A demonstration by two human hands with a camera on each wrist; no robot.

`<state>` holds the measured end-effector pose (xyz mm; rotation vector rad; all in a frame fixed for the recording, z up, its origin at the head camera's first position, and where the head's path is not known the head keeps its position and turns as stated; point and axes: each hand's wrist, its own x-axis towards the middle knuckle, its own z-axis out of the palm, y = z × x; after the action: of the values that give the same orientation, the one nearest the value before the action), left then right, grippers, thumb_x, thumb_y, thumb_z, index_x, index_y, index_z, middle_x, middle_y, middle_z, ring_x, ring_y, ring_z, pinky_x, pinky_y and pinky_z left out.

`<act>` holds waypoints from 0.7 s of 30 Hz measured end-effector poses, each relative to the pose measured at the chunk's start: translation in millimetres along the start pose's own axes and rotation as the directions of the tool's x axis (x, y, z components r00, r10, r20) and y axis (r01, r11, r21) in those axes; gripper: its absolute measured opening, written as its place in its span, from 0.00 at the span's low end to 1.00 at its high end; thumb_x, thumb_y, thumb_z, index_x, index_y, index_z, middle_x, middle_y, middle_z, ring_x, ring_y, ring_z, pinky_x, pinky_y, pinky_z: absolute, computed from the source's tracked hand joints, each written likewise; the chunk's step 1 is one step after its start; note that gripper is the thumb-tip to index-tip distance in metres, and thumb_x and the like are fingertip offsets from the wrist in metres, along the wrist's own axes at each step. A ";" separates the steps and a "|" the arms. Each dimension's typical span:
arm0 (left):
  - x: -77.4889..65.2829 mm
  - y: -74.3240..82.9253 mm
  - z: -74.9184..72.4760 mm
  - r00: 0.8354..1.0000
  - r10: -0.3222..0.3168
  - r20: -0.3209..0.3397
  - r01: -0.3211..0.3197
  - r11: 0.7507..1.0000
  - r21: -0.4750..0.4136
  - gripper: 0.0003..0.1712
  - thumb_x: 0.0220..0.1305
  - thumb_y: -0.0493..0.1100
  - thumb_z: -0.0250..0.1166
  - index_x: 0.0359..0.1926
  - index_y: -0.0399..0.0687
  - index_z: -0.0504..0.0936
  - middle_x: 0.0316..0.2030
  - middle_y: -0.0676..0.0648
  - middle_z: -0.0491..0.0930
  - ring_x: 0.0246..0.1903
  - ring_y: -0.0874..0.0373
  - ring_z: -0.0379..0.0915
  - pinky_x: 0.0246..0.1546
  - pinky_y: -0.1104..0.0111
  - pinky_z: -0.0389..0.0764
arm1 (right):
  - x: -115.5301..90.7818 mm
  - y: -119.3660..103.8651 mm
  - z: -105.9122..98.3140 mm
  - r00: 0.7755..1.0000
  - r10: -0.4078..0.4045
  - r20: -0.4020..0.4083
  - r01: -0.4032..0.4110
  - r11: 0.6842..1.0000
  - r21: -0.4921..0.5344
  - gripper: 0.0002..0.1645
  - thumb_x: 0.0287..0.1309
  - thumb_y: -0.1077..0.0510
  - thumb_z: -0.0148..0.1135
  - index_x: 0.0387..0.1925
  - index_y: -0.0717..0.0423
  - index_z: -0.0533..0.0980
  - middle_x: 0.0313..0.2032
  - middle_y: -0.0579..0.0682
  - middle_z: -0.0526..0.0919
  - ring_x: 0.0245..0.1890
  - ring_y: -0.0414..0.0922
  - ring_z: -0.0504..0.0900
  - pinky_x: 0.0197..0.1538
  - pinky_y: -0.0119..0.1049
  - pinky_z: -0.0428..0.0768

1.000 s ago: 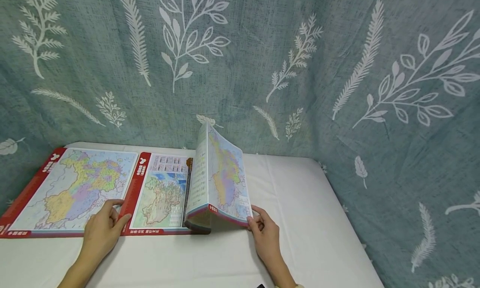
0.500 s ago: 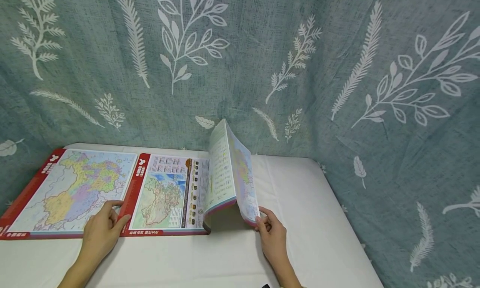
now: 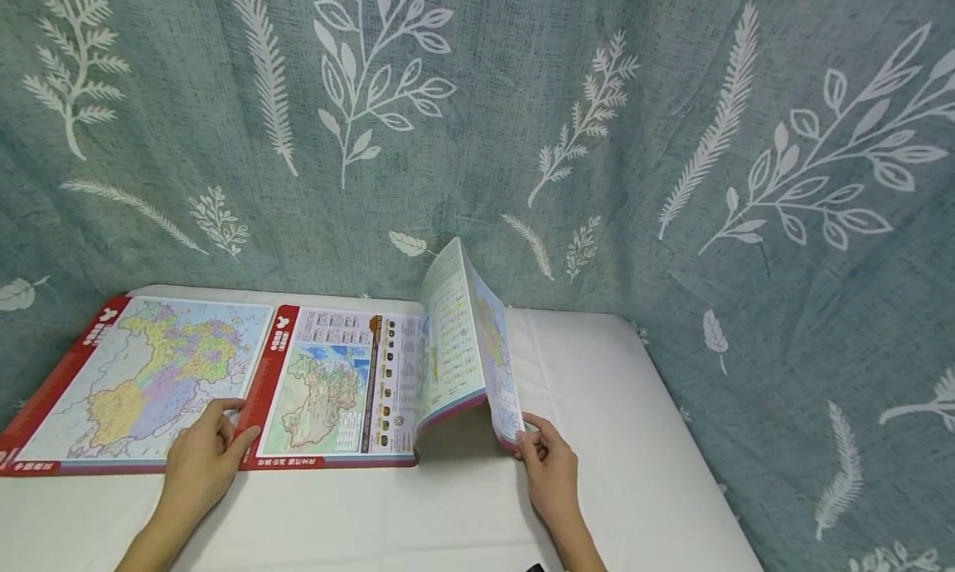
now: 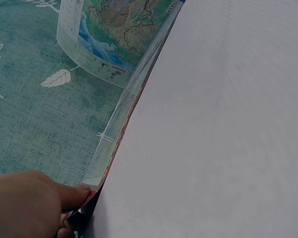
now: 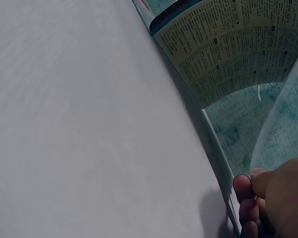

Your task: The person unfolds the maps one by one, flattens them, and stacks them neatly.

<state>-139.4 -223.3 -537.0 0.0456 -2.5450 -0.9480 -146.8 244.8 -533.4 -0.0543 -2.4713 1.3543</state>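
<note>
A folding map (image 3: pixel 328 406) with a red left border and a small relief map lies on the table in the head view, its right-hand panels raised in a tent-like fold (image 3: pixel 455 348). My right hand (image 3: pixel 550 464) pinches the near right corner of the raised panel; in the right wrist view, thumb and forefinger meet at the sheet's edge. With my left hand (image 3: pixel 200 448) I pinch the red left border, thumb on top in the left wrist view. A second red-bordered map (image 3: pixel 157 381) in bright colours lies flat to the left, partly behind my left fingers.
White cloth (image 3: pixel 358 514) covers the table. A green curtain with white leaf prints (image 3: pixel 492 141) hangs close behind the far edge and along the right side. The raised fold stands near that curtain.
My right hand has moved right, drawing the raised panels along and uncovering more printed text beside the small relief map. The left hand has stayed in place.
</note>
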 end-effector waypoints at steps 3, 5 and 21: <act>-0.1 0.1 0.4 1.000 0.004 -0.004 -0.004 1.000 0.000 0.25 0.61 0.39 0.78 0.56 0.37 0.79 0.19 0.55 0.71 0.16 0.69 0.57 0.25 0.66 0.59 | 0.8 1.8 -1.4 1.000 0.001 0.011 -0.001 1.000 -0.007 0.18 0.69 0.65 0.67 0.58 0.57 0.82 0.26 0.48 0.84 0.22 0.36 0.77 0.26 0.27 0.73; -0.1 0.2 0.6 1.000 0.007 -0.005 -0.007 1.000 -0.002 0.25 0.61 0.39 0.78 0.56 0.37 0.79 0.19 0.55 0.71 0.16 0.69 0.57 0.25 0.66 0.59 | 1.5 3.2 -3.0 1.000 0.003 0.014 -0.002 1.000 -0.021 0.18 0.68 0.65 0.68 0.58 0.57 0.82 0.26 0.47 0.84 0.22 0.37 0.78 0.27 0.27 0.74; -0.1 1.1 0.3 1.000 -0.002 0.006 0.002 1.000 0.001 0.24 0.62 0.39 0.77 0.56 0.37 0.79 0.20 0.54 0.71 0.17 0.67 0.59 0.26 0.65 0.60 | 6.1 16.5 -17.1 1.000 0.006 -0.012 -0.007 0.998 -0.065 0.19 0.69 0.64 0.67 0.60 0.57 0.80 0.27 0.46 0.85 0.24 0.37 0.80 0.29 0.28 0.76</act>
<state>-139.3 -222.2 -536.5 0.0453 -2.5509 -0.9489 -149.4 268.9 -537.0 -0.0847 -2.5068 1.2724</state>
